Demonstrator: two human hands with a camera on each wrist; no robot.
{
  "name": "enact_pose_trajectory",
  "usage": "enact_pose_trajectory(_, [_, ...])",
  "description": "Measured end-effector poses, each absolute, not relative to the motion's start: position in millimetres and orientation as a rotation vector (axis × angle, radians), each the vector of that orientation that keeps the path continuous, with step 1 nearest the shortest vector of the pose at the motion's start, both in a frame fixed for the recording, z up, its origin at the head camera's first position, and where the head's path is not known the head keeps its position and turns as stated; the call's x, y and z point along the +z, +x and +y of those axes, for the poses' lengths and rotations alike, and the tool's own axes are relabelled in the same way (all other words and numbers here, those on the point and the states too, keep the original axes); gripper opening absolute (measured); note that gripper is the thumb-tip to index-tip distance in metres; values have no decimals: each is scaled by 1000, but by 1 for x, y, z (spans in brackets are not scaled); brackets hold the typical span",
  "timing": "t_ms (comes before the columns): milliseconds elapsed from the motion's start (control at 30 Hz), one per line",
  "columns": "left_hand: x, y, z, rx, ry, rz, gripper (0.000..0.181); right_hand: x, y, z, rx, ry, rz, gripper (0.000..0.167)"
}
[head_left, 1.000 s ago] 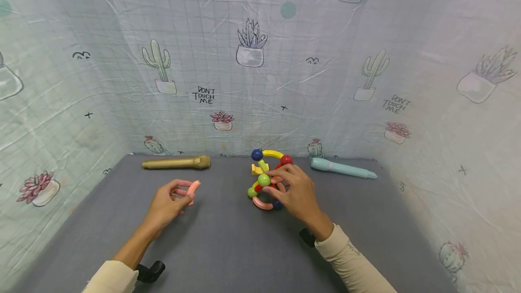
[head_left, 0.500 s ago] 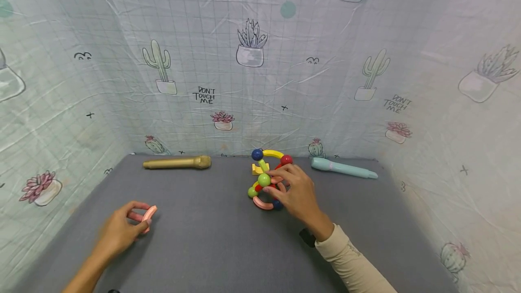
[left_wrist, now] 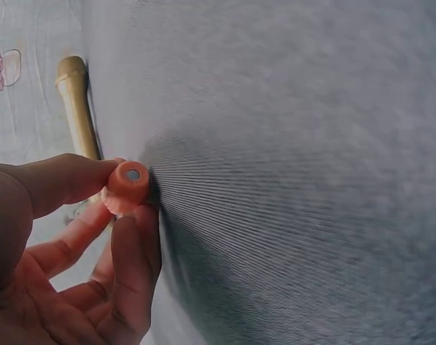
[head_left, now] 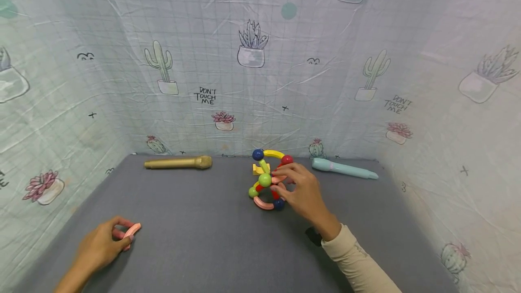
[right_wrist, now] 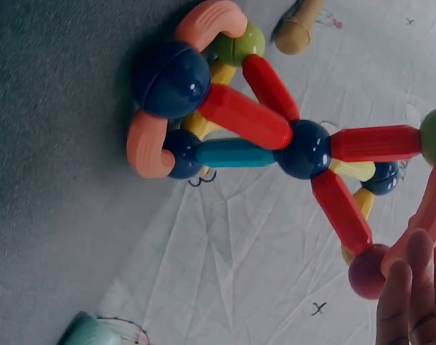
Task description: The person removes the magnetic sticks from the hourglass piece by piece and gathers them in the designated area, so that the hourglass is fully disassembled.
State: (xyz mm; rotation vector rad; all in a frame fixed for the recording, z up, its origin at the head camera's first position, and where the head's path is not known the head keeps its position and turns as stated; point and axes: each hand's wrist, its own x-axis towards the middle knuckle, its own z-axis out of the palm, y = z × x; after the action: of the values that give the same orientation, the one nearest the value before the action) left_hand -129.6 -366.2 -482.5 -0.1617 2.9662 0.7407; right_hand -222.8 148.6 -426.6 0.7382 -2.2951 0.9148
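At the lower left, my left hand pinches a curved pink magnetic rod between thumb and fingers, low over the table. A round magnet shows in the end of this rod in the left wrist view. Toward the back centre stands a structure of magnetic rods and balls, with a blue ball at its hub. My right hand is at the structure's right side, thumb and index fingertip apart beside its green ball. In the right wrist view its fingers overlap a curved pink rod; contact is unclear.
A gold toy microphone lies at the back left of the grey table. A light-blue microphone-shaped toy lies at the back right. One yellow piece sits behind the structure. A cactus-print cloth surrounds the table.
My left hand has carried the curved pink rod left and toward the near edge, lower to the table. My right hand has drawn back slightly right from the green ball. The structure still stands.
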Motion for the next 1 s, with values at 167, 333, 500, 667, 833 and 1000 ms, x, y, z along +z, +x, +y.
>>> enact_pose_trajectory(167, [-482, -131, -366, 677, -163, 3002, 49, -428, -224, 152, 900, 745, -2328, 32])
enact_pose_trajectory(333, [-471, -133, -349, 570, -160, 3205, 53, -428, -225, 152, 896, 754, -2338, 30])
enact_pose_trajectory(500, [-456, -141, -306, 574, -50, 3476, 40, -427, -224, 153, 907, 766, -2343, 28])
enact_pose_trajectory(667, [-437, -154, -253, 649, 67, 3549, 36, -427, -224, 152, 909, 782, -2327, 26])
enact_pose_trajectory(833, [-423, -170, -194, 770, 309, 3487, 36, -428, -224, 151, 908, 789, -2337, 26])
enact_pose_trajectory(1000, [-413, -184, -132, 954, 611, 3324, 46, -430, -224, 150, 902, 776, -2340, 26])
